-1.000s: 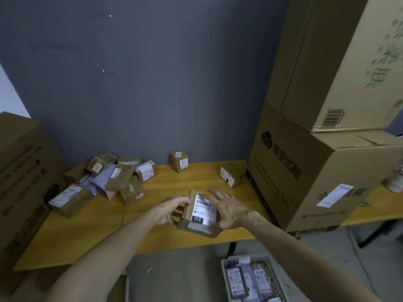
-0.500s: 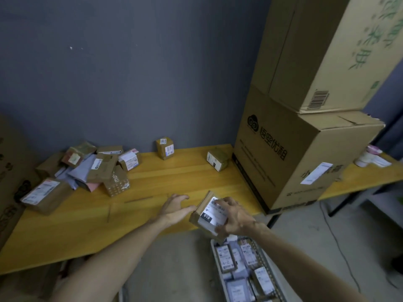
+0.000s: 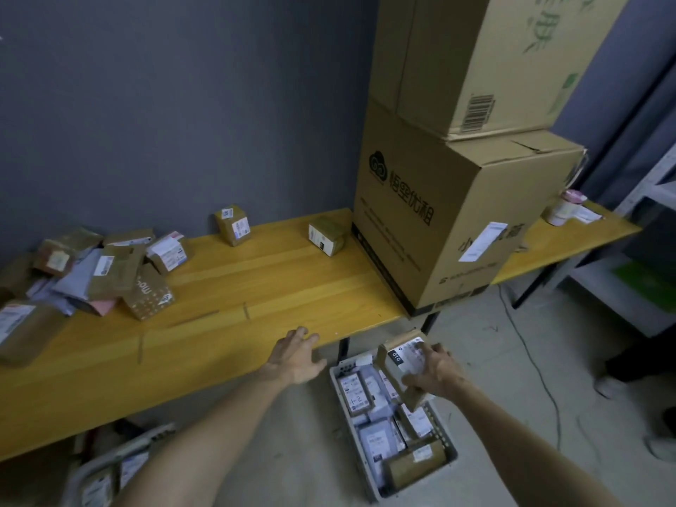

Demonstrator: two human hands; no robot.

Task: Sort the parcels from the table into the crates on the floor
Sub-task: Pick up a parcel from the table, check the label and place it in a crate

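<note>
The right hand (image 3: 437, 373) has its grip clamped on a parcel (image 3: 400, 367) above the crate (image 3: 451, 446); the left hand (image 3: 296, 356), fingers apart, hovers at the surface's (image 3: 256, 287) front edge.

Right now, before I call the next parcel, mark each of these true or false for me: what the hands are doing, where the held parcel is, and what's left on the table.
1. The right hand holds a parcel labelled 010. True.
2. That parcel rests on the table. False: it is held in the air above the grey crate on the floor.
3. The left hand grips a second parcel. False: it is open and holds nothing, near the table's front edge.
4. The grey crate already holds several parcels. True.
5. No parcels are left on the table. False: a pile lies at its left end, and two small boxes sit nearer the wall.
</note>
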